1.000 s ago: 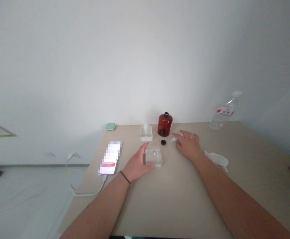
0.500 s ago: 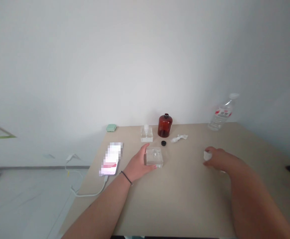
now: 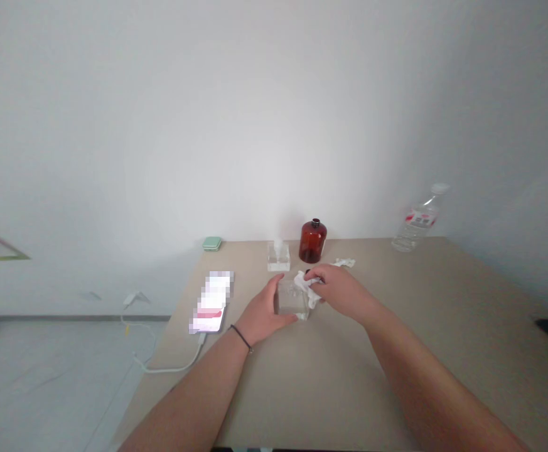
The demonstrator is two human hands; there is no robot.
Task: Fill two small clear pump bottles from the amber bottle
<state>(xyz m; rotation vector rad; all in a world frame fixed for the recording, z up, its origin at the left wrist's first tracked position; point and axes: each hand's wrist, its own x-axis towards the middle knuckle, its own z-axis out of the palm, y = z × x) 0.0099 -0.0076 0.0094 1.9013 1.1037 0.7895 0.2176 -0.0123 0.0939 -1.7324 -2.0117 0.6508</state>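
Note:
My left hand [image 3: 267,311] grips a clear, square glass block-like container [image 3: 291,300] on the table, thumb at its near side and fingers at the far left. In my right hand [image 3: 337,289] is a crumpled white tissue [image 3: 307,287], pinched and pressed against the right side of that container. A black cap lies just behind the tissue, mostly hidden by it and my fingers. Further back stand a brown glass bottle [image 3: 312,242] without a cap and a second clear square container [image 3: 279,257] with something white rising from its top.
Another crumpled white tissue [image 3: 344,262] lies beyond my right hand. On the left are a phone [image 3: 211,301] with a white cable [image 3: 174,369] and a small green case [image 3: 212,243]. A tilted-looking clear water bottle [image 3: 417,223] stands at the back right, near the wall [image 3: 274,125].
My right hand has moved left with the tissue, from the open table on the right to the clear container. My left hand keeps its hold in the same place.

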